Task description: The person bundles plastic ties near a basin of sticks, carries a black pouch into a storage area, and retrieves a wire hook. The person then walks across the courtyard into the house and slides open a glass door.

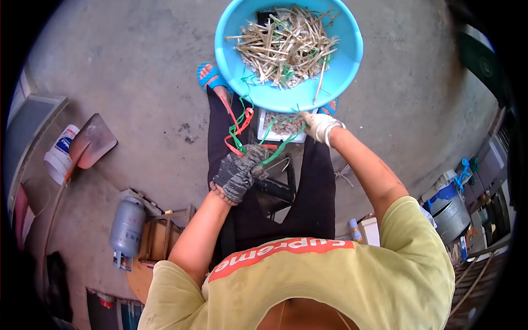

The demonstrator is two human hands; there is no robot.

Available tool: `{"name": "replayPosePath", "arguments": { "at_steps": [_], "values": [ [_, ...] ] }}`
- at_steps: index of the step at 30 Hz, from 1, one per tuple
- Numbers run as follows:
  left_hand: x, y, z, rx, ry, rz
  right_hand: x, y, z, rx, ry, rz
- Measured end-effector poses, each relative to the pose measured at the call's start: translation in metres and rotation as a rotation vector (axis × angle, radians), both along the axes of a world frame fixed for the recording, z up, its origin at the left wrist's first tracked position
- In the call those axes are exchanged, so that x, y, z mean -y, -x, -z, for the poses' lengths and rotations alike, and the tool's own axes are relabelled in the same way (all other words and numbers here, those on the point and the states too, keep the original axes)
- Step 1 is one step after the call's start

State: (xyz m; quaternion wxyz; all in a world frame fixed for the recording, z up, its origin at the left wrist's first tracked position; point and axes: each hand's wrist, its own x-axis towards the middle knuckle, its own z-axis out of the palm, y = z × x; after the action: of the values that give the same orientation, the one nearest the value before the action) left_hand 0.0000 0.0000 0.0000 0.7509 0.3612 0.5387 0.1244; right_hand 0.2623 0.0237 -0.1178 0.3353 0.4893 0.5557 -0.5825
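Note:
My left hand [241, 169], in a dark grey knitted glove, is closed around a tangle of red plastic string [240, 125] and green plastic string [283, 146]. My right hand [320, 128], in a white glove, is closed at the front rim of the blue basin [223, 55], pinching an end of the green string. Dry pale stalks [289, 44] and bits of green string lie heaped in the basin. Below its rim, a white box [261, 132] holds small greyish pieces [284, 124], partly hidden by the string.
A dark metal frame [290, 170] stands between my legs. On the left are a shovel [96, 140], a white bucket [59, 159], a grey gas cylinder [127, 225] and a wooden stool [165, 236]. A metal pot [451, 217] and assorted clutter line the right side.

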Motion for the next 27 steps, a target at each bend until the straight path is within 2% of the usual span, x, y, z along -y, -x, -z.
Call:
{"name": "replayPosePath", "arguments": {
  "at_steps": [2,3,5,6,7,8,9,11,12,15,16,17,18,20,22,23,25,26,27],
  "values": [
    [-0.006,-0.002,-0.010,0.110,0.389,-0.135,-0.001,-0.032,0.016,0.210,0.049,0.097],
    [-0.002,0.005,-0.015,0.102,0.409,-0.139,-0.003,-0.036,0.010,0.284,0.075,0.095],
    [0.000,0.006,-0.009,-0.085,-0.110,0.302,-0.027,-0.060,-0.011,0.366,-0.154,0.153],
    [-0.002,0.004,-0.010,-0.085,-0.112,0.300,-0.040,-0.065,-0.017,0.400,-0.131,0.336],
    [-0.006,0.001,-0.014,0.002,0.187,0.015,-0.048,-0.071,-0.020,0.435,-0.106,0.518],
    [-0.010,-0.002,-0.019,0.083,0.483,-0.273,-0.043,-0.082,-0.007,0.442,-0.236,0.349],
    [-0.014,-0.004,-0.021,0.080,0.483,-0.275,-0.044,-0.077,-0.009,0.439,-0.236,0.349],
    [-0.020,-0.009,-0.021,-0.016,0.597,-0.320,-0.052,-0.056,-0.023,0.083,-0.294,0.581],
    [-0.021,-0.011,-0.020,-0.014,0.598,-0.322,-0.068,-0.032,-0.052,0.024,-0.043,0.700],
    [-0.021,-0.017,-0.017,-0.066,0.652,-0.202,-0.062,0.012,-0.067,-0.270,0.079,0.491],
    [-0.017,-0.018,-0.012,-0.091,0.588,-0.118,-0.056,0.028,-0.071,-0.426,0.075,0.540],
    [-0.014,-0.018,-0.008,-0.123,0.524,-0.036,-0.049,0.040,-0.065,-0.456,0.206,0.518],
    [-0.013,-0.019,-0.006,-0.143,0.455,0.067,-0.053,0.053,-0.078,-0.472,0.207,0.529],
    [-0.022,-0.021,-0.013,-0.184,0.442,0.113,-0.053,0.069,-0.085,-0.490,0.206,0.543],
    [-0.038,-0.026,-0.025,-0.250,0.462,0.209,-0.039,0.074,-0.067,-0.568,0.151,0.783],
    [-0.038,-0.026,-0.025,-0.249,0.462,0.209,-0.036,0.074,-0.060,-0.567,0.150,0.783],
    [-0.038,-0.025,-0.023,-0.238,0.376,0.412,-0.045,0.075,-0.055,-0.376,0.296,1.077],
    [-0.033,-0.025,-0.020,-0.237,0.376,0.410,-0.051,0.071,-0.053,-0.306,0.137,0.917],
    [-0.025,-0.025,-0.016,-0.164,0.325,0.396,-0.051,0.072,-0.052,-0.306,0.137,0.916]
  ]
}}
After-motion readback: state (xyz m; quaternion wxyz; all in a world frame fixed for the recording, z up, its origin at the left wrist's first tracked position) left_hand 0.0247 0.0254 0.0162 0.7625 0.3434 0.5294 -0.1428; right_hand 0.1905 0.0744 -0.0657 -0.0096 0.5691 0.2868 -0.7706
